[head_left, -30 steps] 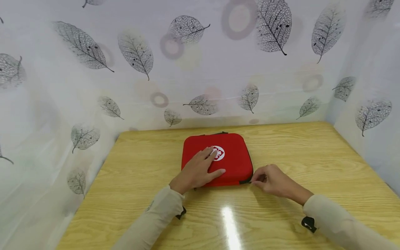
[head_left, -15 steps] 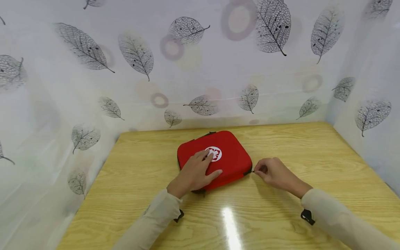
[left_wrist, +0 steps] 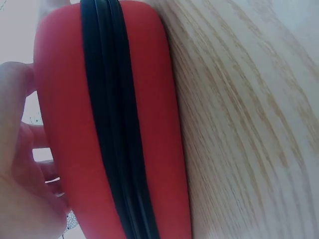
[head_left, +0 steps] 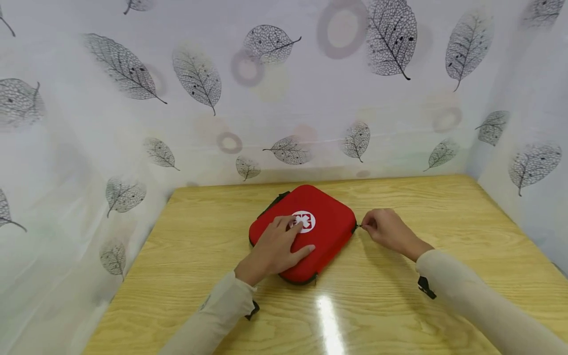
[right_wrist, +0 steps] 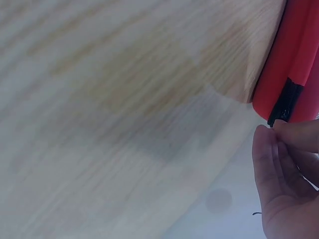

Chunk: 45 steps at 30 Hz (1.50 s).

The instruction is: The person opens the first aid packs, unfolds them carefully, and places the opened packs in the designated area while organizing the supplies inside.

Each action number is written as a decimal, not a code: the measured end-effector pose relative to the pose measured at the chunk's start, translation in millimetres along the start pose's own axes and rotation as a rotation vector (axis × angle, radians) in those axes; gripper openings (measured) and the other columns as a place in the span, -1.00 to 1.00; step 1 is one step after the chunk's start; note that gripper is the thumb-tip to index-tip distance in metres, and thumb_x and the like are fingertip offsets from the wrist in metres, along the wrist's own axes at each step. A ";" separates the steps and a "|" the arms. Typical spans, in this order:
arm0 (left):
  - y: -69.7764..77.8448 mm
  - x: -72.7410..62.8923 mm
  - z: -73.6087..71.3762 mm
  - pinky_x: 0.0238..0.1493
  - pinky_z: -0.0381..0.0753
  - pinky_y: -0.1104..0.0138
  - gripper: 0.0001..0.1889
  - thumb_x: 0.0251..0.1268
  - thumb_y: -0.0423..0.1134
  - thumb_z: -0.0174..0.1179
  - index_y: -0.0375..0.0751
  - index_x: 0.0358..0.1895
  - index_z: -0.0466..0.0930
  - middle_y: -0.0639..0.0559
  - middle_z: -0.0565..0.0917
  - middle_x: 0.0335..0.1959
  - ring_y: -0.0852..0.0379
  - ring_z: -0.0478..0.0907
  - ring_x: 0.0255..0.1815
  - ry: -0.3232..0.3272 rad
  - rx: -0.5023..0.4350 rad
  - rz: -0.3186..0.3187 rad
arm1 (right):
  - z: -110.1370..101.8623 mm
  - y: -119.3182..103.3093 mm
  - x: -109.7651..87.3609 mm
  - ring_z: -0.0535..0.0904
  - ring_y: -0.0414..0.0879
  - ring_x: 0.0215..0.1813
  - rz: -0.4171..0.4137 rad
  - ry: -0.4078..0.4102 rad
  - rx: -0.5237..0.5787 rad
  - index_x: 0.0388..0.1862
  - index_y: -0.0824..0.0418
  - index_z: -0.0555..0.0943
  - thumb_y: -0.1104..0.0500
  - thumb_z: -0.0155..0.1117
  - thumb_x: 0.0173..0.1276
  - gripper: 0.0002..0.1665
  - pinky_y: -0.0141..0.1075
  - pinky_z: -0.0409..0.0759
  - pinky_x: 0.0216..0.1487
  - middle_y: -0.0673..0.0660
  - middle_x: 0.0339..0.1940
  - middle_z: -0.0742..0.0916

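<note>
A red zipped first-aid case (head_left: 328, 209) with a white round emblem (head_left: 306, 222) lies turned at an angle on the table. My left hand (head_left: 272, 254) rests on its lid, fingers spread and thumb apart. At the case's right corner, my right hand (head_left: 388, 231) pinches the zipper pull (head_left: 360, 226) between thumb and fingertips. The right wrist view shows these fingertips at the end of a black strip (right_wrist: 285, 102) on the case's side. In the left wrist view the black zipper band (left_wrist: 112, 99) runs closed along the near side.
The wood-grain table (head_left: 443, 222) extends around the case on all sides. A pale curtain (head_left: 301, 98) printed with leaves hangs behind it and at both sides. A second zipper pull (head_left: 316, 280) dangles at the case's front corner.
The case has turned counter-clockwise under my left hand, its handle side swinging to the left. My right hand has moved away from me along with the zipper pull.
</note>
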<state>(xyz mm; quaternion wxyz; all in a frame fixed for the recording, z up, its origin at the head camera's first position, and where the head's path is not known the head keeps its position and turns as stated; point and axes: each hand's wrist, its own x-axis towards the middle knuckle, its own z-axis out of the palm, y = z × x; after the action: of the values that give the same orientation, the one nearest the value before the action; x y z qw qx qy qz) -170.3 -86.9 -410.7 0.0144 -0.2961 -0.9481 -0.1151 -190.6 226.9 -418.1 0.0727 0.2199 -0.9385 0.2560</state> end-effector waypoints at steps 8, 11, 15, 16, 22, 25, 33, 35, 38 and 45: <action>1.3 -2.1 -1.8 0.49 0.28 0.06 -0.30 0.41 0.25 0.13 -0.14 0.44 0.44 -0.09 0.33 0.50 -0.09 0.20 0.51 -0.031 -0.026 0.010 | 2.2 8.1 17.8 0.66 -0.05 -0.39 -0.008 0.001 -0.026 -0.36 0.41 0.74 0.40 0.39 0.27 -0.96 -0.10 0.69 -0.30 0.12 -0.42 0.77; 2.3 -3.2 -2.5 0.52 0.22 0.06 -0.31 0.41 0.23 0.14 -0.16 0.42 0.44 -0.06 0.29 0.55 -0.07 0.16 0.56 -0.036 -0.049 0.032 | 4.9 10.8 23.3 0.67 -0.02 -0.38 -0.009 0.008 -0.027 -0.35 0.41 0.74 0.42 0.37 0.27 -0.96 -0.08 0.68 -0.29 0.14 -0.41 0.77; 4.4 -4.9 -2.2 0.54 0.17 0.10 -0.23 0.41 0.25 0.14 -0.21 0.49 0.34 -0.05 0.23 0.58 -0.04 0.08 0.61 -0.049 -0.085 0.058 | 8.8 14.2 30.7 0.67 0.01 -0.36 -0.004 0.014 -0.014 -0.33 0.40 0.74 0.45 0.34 0.27 -0.94 -0.06 0.69 -0.28 0.17 -0.39 0.77; 5.3 -5.4 -2.0 0.55 0.16 0.10 -0.19 0.41 0.26 0.13 -0.23 0.52 0.29 -0.06 0.21 0.59 -0.03 0.07 0.61 -0.055 -0.097 0.062 | 9.4 14.7 32.4 0.67 0.01 -0.36 -0.004 0.016 -0.011 -0.33 0.40 0.75 0.45 0.34 0.27 -0.93 -0.05 0.69 -0.28 0.17 -0.40 0.77; 10.5 -7.1 1.6 0.56 0.11 0.13 -0.07 0.40 0.33 0.08 -0.27 0.59 0.11 -0.08 0.17 0.61 -0.03 0.08 0.61 -0.084 -0.148 0.067 | 12.5 18.4 42.6 0.68 0.03 -0.37 0.005 0.019 -0.009 -0.33 0.41 0.76 0.44 0.35 0.27 -0.93 -0.05 0.69 -0.28 0.19 -0.41 0.77; 12.8 -7.4 3.9 0.56 0.13 0.13 -0.11 0.40 0.34 0.05 -0.22 0.57 0.18 -0.06 0.19 0.60 -0.03 0.11 0.60 -0.078 -0.131 0.090 | 13.2 20.5 46.9 0.67 0.02 -0.37 0.027 0.009 0.002 -0.33 0.41 0.76 0.43 0.35 0.27 -0.93 -0.06 0.69 -0.28 0.19 -0.40 0.77; 21.1 -6.3 10.3 0.59 0.00 0.16 -0.15 0.44 0.37 -0.05 -0.12 0.59 0.19 -0.08 0.11 0.63 0.00 0.01 0.63 -0.065 -0.048 0.113 | 14.9 26.7 52.3 0.67 0.04 -0.36 0.040 0.008 0.047 -0.29 0.44 0.76 0.42 0.33 0.30 -0.91 -0.07 0.69 -0.30 0.23 -0.38 0.77; 24.5 -4.4 12.5 0.60 -0.03 0.17 -0.14 0.44 0.39 -0.08 -0.11 0.59 0.19 -0.07 0.11 0.63 0.00 -0.01 0.64 -0.063 -0.036 0.095 | 15.6 27.9 52.7 0.67 0.06 -0.34 0.042 0.016 0.051 -0.28 0.44 0.76 0.42 0.33 0.32 -0.90 -0.05 0.69 -0.29 0.24 -0.37 0.77; 29.6 -0.5 14.6 0.60 -0.04 0.16 -0.14 0.45 0.41 -0.12 -0.11 0.59 0.19 -0.08 0.10 0.63 -0.01 -0.03 0.64 -0.066 -0.023 0.072 | 16.0 28.8 52.9 0.68 0.09 -0.32 0.061 0.026 0.055 -0.26 0.44 0.76 0.43 0.32 0.34 -0.90 -0.03 0.70 -0.26 0.26 -0.34 0.78; 34.0 8.8 18.1 0.61 -0.06 0.15 -0.14 0.46 0.41 -0.16 -0.11 0.61 0.15 -0.08 0.05 0.65 -0.01 -0.08 0.65 -0.087 -0.026 0.030 | 15.5 28.1 52.3 0.68 0.13 -0.27 0.088 0.025 0.047 -0.26 0.42 0.76 0.42 0.30 0.34 -0.89 -0.02 0.70 -0.24 0.28 -0.30 0.78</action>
<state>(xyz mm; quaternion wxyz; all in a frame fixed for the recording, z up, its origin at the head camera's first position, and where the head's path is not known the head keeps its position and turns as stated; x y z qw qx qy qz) -157.6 -50.8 -420.4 -0.0287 -0.3152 -0.9417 -0.1141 -250.3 221.0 -431.0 0.0678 0.1771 -0.9400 0.2835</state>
